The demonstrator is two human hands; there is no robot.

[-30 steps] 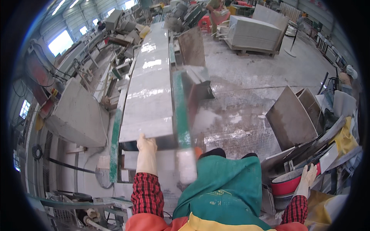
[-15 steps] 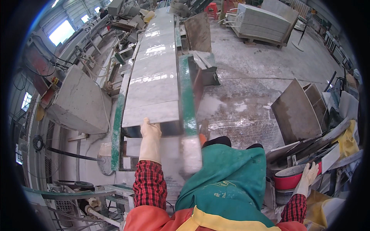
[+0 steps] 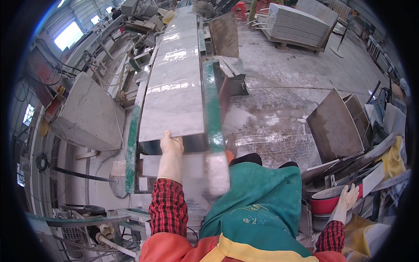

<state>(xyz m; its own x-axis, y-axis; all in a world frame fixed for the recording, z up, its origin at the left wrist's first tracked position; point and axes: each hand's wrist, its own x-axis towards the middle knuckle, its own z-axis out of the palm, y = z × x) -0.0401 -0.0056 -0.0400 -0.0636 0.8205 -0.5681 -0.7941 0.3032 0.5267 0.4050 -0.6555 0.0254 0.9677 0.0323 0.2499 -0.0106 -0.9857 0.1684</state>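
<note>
White slab (image 3: 173, 114): left hand (image 3: 171, 147) pinches edge | red tub (image 3: 324, 205): right hand (image 3: 348, 198) touching, grip unclear

Pale, long-cuffed gloves (image 3: 171, 161) adjoined red-and-black checked sleeves (image 3: 169, 207). The green apron (image 3: 257, 205) bore pale printed markings (image 3: 255, 208). Red outer fabric (image 3: 174, 248) carried a yellow band (image 3: 231, 248).

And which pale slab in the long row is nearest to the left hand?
The slab at the row's near end: the left hand touches its front edge, while the others lie farther away.

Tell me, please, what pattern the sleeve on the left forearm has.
The left sleeve is checked in red and black, best seen in the head view.
</note>
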